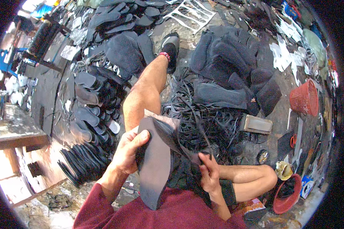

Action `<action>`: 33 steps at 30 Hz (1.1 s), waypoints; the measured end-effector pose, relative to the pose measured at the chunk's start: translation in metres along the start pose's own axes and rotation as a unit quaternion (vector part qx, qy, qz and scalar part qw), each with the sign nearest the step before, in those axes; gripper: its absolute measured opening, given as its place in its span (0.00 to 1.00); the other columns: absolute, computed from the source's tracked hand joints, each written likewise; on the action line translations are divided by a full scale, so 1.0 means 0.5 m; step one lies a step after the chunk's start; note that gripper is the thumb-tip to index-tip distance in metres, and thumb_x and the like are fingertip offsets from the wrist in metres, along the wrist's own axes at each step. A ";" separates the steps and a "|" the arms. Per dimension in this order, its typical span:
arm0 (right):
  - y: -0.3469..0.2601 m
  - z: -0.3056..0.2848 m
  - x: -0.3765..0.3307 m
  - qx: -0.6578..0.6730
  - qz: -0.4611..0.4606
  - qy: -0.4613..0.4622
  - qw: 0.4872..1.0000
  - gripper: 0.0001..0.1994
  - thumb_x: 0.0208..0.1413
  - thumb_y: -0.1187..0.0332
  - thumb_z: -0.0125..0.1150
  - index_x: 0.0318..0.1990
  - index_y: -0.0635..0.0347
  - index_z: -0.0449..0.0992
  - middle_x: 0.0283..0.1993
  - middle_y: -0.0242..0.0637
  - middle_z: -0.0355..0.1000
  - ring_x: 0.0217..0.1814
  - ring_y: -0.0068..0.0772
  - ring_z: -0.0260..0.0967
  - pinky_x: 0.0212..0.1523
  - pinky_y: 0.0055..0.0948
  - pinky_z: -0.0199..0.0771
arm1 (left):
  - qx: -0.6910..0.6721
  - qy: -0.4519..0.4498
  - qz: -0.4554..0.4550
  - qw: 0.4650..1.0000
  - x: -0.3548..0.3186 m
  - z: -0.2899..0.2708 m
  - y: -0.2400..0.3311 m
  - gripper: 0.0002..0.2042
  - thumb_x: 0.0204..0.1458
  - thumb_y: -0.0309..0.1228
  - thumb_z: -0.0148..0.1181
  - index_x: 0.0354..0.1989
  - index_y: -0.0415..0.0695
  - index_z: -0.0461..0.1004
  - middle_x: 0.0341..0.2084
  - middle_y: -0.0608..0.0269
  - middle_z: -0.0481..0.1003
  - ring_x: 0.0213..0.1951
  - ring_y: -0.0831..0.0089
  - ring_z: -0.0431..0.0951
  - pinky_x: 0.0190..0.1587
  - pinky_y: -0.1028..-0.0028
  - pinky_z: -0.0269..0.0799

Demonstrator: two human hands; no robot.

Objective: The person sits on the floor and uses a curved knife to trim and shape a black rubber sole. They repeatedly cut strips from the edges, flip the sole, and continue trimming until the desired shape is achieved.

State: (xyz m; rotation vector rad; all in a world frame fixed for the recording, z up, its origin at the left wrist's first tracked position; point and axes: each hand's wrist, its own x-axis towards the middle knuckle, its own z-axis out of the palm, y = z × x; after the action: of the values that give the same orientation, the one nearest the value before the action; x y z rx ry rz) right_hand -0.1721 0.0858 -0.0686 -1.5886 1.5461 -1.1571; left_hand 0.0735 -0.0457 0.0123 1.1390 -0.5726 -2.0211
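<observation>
Over the lap, the left hand clamps a grey sole cutout while the right hand pinches its dark trimmed strip; a loosened grip could let the cutout twist.

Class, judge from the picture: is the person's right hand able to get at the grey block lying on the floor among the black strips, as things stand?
Probably not straight away: the right hand is busy gripping dark material beside the sole, and the grey block lies beyond the tangled black strips, apparently a stretch away.
</observation>
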 end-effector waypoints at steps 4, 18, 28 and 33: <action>0.008 -0.025 -0.016 -0.083 -0.010 0.003 0.996 0.18 0.58 0.70 0.60 0.56 0.56 0.78 0.38 0.45 0.74 0.33 0.48 0.68 0.34 0.41 0.69 | 0.042 -0.003 0.004 0.999 0.005 0.012 -0.008 0.18 0.56 0.39 0.67 0.49 0.40 0.76 0.40 0.64 0.80 0.39 0.76 0.79 0.44 0.72 0.75; -0.100 -0.113 0.334 -0.135 -0.082 -0.312 0.937 0.27 0.51 0.66 0.65 0.62 0.41 0.74 0.25 0.36 0.66 0.22 0.42 0.70 0.23 0.40 0.74 | 0.184 -0.095 -0.060 0.976 0.033 0.038 0.025 0.15 0.54 0.30 0.70 0.48 0.39 0.80 0.39 0.63 0.82 0.38 0.79 0.80 0.41 0.76 0.77; -0.108 -0.119 0.477 -0.058 -0.100 -0.505 0.855 0.27 0.49 0.68 0.63 0.61 0.41 0.75 0.37 0.41 0.80 0.35 0.50 0.78 0.32 0.44 0.77 | 0.274 -0.116 -0.123 0.947 0.041 0.061 0.032 0.17 0.51 0.33 0.73 0.47 0.38 0.80 0.32 0.63 0.82 0.34 0.81 0.79 0.37 0.78 0.76; -0.088 -0.116 0.454 -0.032 -0.148 -0.518 0.842 0.25 0.61 0.59 0.59 0.65 0.51 0.70 0.46 0.40 0.79 0.39 0.41 0.79 0.34 0.31 0.75 | 0.301 -0.121 -0.110 0.939 0.027 0.081 0.022 0.20 0.52 0.34 0.73 0.51 0.38 0.78 0.39 0.61 0.82 0.42 0.78 0.78 0.46 0.75 0.75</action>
State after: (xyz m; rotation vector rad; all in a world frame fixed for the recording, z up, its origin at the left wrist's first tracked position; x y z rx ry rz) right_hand -0.2222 -0.1249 0.0313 -2.0242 0.6232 -0.2088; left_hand 0.0385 -0.0621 0.0333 1.3512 -1.3084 -2.2681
